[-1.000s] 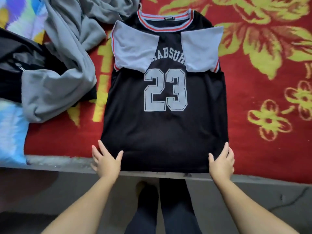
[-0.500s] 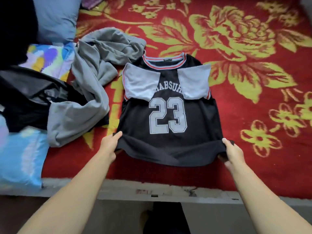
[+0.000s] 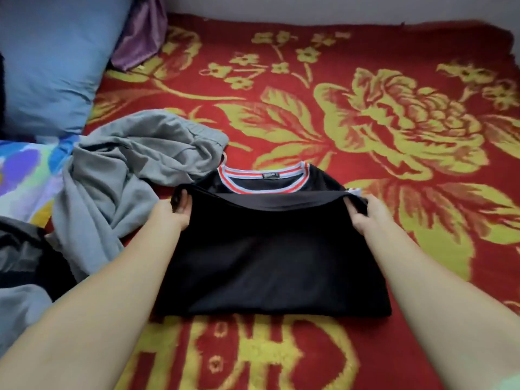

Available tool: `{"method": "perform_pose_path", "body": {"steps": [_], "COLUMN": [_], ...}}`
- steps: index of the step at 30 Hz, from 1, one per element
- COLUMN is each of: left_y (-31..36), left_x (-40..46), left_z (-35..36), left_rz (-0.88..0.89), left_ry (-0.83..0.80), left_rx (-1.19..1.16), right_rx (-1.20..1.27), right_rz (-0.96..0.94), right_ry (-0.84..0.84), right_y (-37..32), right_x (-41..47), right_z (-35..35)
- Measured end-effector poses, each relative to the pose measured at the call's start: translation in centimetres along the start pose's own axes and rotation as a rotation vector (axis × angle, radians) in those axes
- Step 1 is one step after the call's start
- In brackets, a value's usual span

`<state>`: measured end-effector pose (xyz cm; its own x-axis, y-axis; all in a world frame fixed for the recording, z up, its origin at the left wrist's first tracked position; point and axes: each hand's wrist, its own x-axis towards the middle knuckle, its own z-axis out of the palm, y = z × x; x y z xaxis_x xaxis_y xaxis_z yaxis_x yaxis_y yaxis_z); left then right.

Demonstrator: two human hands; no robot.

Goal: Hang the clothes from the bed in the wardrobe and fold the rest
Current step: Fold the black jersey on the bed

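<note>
Head view: at nine o'clock a grey garment [image 3: 112, 181] lies crumpled on the bed [image 3: 365, 80]. The left hand [image 3: 174, 208] pinches the left corner of the black jersey [image 3: 270, 257], fingers curled under its hem. The right hand [image 3: 363, 212] grips the opposite corner. The hem runs left-right, just short of the striped collar [image 3: 263, 178] at twelve o'clock; both hands are equally near.

The folded black jersey [image 3: 270, 254] hides its own front; the black garment [image 3: 25, 263] (lower left) is cut off.
</note>
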<state>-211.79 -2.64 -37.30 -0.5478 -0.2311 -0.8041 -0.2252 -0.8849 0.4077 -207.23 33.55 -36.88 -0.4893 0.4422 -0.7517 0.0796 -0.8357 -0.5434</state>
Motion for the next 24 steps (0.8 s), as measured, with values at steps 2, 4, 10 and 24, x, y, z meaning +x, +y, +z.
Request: {"method": "perform_pose_path", "body": {"steps": [2, 4, 10, 24], "left_y": [-0.2, -0.8, -5.3, -4.4], "left_x": [2.2, 3.5, 2.2, -0.2], "left_z": [0.8, 1.0, -4.7, -20.0], "left_rz": [0.016, 0.069, 0.9, 1.455], "left_ry": [-0.086, -0.185, -0.356, -0.764], "left_rx": [0.032, 0.126, 1.71, 2.546], "right_rx": [0.035, -0.093, -1.645, -2.563], "right_rz": [-0.018, -0.075, -0.825, -1.179], "right_ry": [-0.126, -0.236, -0.424, -0.657], "right_y": [0.5, 0.9, 3.4, 6.8], "right_x": [1.6, 3.0, 3.2, -1.8], "right_z": [1.7, 2.3, -4.3, -18.3]}}
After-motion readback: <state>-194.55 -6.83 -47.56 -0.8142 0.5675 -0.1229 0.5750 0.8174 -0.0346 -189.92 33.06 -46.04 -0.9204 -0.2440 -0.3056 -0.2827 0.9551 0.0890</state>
